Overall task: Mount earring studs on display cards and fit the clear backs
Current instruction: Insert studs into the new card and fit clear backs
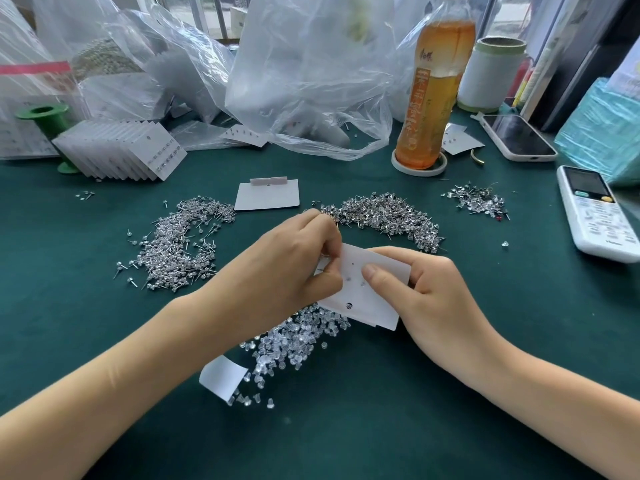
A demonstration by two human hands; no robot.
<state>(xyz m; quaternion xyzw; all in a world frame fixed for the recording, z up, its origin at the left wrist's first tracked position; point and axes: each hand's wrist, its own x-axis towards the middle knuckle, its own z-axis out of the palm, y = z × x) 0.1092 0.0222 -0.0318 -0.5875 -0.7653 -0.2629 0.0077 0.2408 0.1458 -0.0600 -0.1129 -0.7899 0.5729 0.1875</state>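
- Nearest, on the dark green cloth-covered desk (346,427): a curled scrap of white card (221,377) at the edge of a loose heap of small clear plastic earring backs (294,341).
- Just above that heap, both hands meet on one white rectangular display card (370,299), held tilted off the desk, small holes visible in its face.
- Right hand (433,296): thumb flat on the card's face, fingers curled behind its right edge, gripping it.
- Left hand (291,261): fingertips pinched together at the card's upper left edge; what they pinch is too small to tell.
- Beyond the hands: two wide scatters of silver earring studs, one pile left (183,240), one right (388,220); a blank white card (266,195) lies between them.
- Far right: smaller stud cluster (478,200), white remote control (599,213), phone (519,136).
- Far left: fanned stack of filled cards (121,150).
- Back: orange drink bottle (433,88), crumpled clear plastic bags (304,71).
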